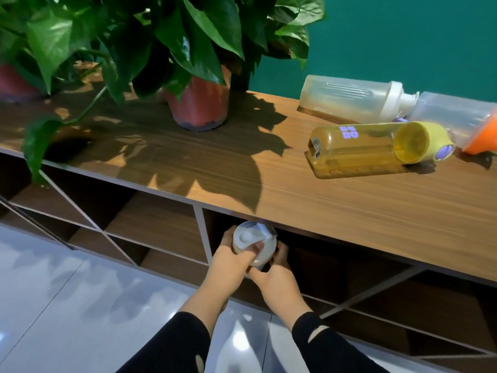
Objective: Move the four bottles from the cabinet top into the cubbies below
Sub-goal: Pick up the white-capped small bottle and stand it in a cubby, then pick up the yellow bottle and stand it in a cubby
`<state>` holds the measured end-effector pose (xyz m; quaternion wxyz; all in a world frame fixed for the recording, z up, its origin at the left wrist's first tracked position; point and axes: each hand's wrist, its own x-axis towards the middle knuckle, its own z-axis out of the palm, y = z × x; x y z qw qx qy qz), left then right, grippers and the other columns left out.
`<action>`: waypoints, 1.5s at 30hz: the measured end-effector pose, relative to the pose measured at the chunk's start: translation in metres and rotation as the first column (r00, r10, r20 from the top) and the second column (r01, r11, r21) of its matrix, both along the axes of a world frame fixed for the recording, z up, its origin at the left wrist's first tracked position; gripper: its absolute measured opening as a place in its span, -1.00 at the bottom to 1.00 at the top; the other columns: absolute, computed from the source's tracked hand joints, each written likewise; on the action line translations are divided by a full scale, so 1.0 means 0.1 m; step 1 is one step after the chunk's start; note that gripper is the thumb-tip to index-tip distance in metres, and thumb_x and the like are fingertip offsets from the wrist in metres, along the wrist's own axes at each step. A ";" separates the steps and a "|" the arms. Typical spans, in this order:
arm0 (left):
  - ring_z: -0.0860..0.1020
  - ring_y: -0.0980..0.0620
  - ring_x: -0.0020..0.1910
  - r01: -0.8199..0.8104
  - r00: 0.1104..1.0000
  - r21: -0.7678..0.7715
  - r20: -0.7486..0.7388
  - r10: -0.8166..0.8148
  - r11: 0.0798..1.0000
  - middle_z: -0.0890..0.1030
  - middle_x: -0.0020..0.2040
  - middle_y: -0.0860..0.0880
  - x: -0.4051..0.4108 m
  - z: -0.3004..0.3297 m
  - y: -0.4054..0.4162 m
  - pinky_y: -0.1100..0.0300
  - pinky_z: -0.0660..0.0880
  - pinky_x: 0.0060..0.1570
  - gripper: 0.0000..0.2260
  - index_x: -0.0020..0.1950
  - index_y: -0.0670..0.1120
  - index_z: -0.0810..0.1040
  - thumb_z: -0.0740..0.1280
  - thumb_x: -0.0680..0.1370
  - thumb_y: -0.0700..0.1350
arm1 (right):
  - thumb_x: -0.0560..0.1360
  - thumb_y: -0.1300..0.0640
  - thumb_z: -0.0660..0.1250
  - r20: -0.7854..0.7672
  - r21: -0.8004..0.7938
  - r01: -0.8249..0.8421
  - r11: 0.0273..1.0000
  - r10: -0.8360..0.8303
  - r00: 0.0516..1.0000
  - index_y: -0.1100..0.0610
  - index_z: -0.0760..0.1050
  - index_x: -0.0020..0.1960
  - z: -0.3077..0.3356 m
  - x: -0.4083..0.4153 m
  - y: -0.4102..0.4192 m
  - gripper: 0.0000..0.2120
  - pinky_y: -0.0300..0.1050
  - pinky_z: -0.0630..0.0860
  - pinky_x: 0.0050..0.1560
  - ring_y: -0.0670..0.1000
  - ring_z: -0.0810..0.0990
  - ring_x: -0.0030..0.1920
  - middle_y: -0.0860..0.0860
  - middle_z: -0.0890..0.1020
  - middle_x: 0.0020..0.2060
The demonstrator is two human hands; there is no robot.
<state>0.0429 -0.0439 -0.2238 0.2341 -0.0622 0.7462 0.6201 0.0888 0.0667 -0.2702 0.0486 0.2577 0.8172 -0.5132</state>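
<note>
My left hand (228, 261) and right hand (277, 275) both grip the white-capped bottle (251, 242) at a cubby (309, 254) mouth; 3 bottles lie above.

Three bottles lie on their sides at the right end of the cabinet top (242, 170): one bottle (357, 146) in front, two behind it. A potted plant (199, 103) stands to their left. Cubbies (161, 224) open below.

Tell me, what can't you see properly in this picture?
- White-lidded bottle: body hidden by the left hand, the right hand and the cabinet top.
- Orange-lidded bottle: lid cut off by the right edge.
- Yellow bottle: label text too small.
- Cubby: too dark inside.
</note>
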 end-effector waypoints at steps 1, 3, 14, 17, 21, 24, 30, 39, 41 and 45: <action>0.64 0.13 0.02 0.000 1.000 -0.009 0.004 0.000 1.000 0.67 0.11 0.00 0.00 0.00 0.00 0.49 0.54 -0.34 -0.51 0.41 0.13 0.33 0.46 0.57 -0.10 | 0.47 0.00 0.49 -0.001 0.006 -0.028 1.000 0.028 1.000 -0.04 0.17 0.49 0.03 0.02 0.00 -0.28 -0.46 0.44 -0.30 -0.34 0.52 -0.17 -0.26 0.54 -0.06; 0.65 0.03 0.13 0.001 1.000 -0.029 0.012 -0.001 1.000 0.66 0.20 -0.03 0.02 0.02 0.00 0.33 0.59 -0.18 -0.36 0.55 0.05 0.26 0.48 0.55 -0.06 | 0.49 -0.02 0.47 0.011 0.006 -0.084 0.996 0.084 0.996 -0.06 0.18 0.54 0.12 0.07 0.03 -0.28 -0.42 0.49 -0.12 -0.27 0.56 -0.11 -0.15 0.62 0.09; 0.64 0.18 0.01 0.022 0.929 -0.383 -0.334 -0.161 0.924 0.68 -0.06 0.14 0.80 0.81 -0.28 0.34 0.55 0.01 -0.95 0.02 0.18 0.61 0.39 0.58 0.04 | 0.59 0.02 0.28 -0.573 0.338 -0.132 0.932 0.315 0.757 0.11 0.67 -0.20 1.58 1.03 0.45 -0.71 -0.24 0.52 -0.21 -0.09 0.64 -0.24 -0.10 0.66 -0.30; 0.58 0.30 0.00 0.042 0.726 -0.423 -0.610 -0.318 0.905 0.63 -0.10 0.23 0.80 1.19 -0.06 0.51 0.44 -0.01 -0.85 0.01 0.12 0.63 0.31 0.58 0.12 | 0.60 0.08 0.25 -0.697 0.330 0.047 0.943 0.210 0.686 0.15 0.66 -0.11 2.01 0.87 0.83 -0.75 -0.27 0.53 -0.07 -0.04 0.66 -0.07 -0.05 0.68 -0.18; 0.52 0.16 0.24 0.039 0.456 -0.499 -0.762 -0.460 0.866 0.59 0.23 0.08 0.43 1.75 0.56 0.29 0.42 0.24 -0.63 0.36 -0.01 0.55 0.31 0.60 0.09 | 0.62 0.03 0.28 -0.522 0.246 0.139 0.959 0.010 0.853 0.02 0.58 0.17 2.04 0.47 1.47 -0.81 -0.28 0.55 0.08 -0.15 0.59 0.10 -0.07 0.65 0.07; 0.46 -0.01 0.38 -0.016 0.368 -0.613 -0.738 -0.566 0.790 0.51 0.40 0.00 0.05 1.99 1.05 0.05 0.40 0.39 -0.50 0.50 -0.02 0.42 0.37 0.58 0.08 | 0.61 -0.08 0.27 -0.365 0.320 0.157 0.934 -0.031 0.930 -0.01 0.54 0.28 1.92 0.40 1.84 -0.70 -0.11 0.52 0.14 -0.07 0.57 0.17 -0.12 0.62 0.10; 0.50 -0.12 0.38 -0.127 0.291 -0.891 -0.454 -0.842 0.436 0.51 0.45 -0.10 -0.54 1.96 1.62 -0.09 0.47 0.36 -0.25 0.59 -0.02 0.26 0.36 0.50 0.30 | 0.60 -0.14 0.25 -0.370 0.320 0.173 0.932 -0.045 0.928 0.04 0.51 0.36 1.93 0.40 1.85 -0.59 -0.10 0.49 0.17 -0.02 0.56 0.19 -0.05 0.63 0.18; 0.56 -0.11 0.15 -0.229 0.206 -0.847 -0.523 -0.827 0.479 0.63 0.20 -0.08 -0.29 1.82 1.54 -0.03 0.53 0.12 -0.27 0.46 0.00 0.39 0.40 0.41 0.36 | 0.50 -0.32 0.27 -0.418 0.092 0.207 0.974 -0.151 0.896 0.03 0.59 0.30 1.97 0.51 1.88 -0.45 -0.02 0.55 0.25 -0.09 0.59 0.18 -0.13 0.66 0.12; 0.55 -0.09 0.12 -0.200 0.226 -0.800 -0.599 -0.768 0.565 0.62 0.19 -0.06 -0.12 1.79 1.35 -0.02 0.53 0.09 -0.26 0.47 0.01 0.36 0.40 0.40 0.35 | 0.51 -0.24 0.34 -0.466 -0.056 0.208 0.977 -0.209 0.860 -0.01 0.66 0.12 2.04 0.61 1.84 -0.64 -0.05 0.56 0.21 -0.13 0.63 0.10 -0.13 0.71 0.01; 0.53 -0.03 0.14 -0.165 0.263 -0.686 -0.723 -0.639 0.709 0.60 0.22 0.00 0.32 1.77 1.06 0.01 0.53 0.11 -0.24 0.49 0.02 0.33 0.46 0.39 0.31 | 0.54 -0.04 0.40 -0.557 -0.311 0.089 0.946 -0.257 0.790 -0.04 0.61 0.03 2.32 0.89 1.58 -0.89 -0.18 0.66 0.04 -0.19 0.72 -0.05 -0.15 0.76 -0.15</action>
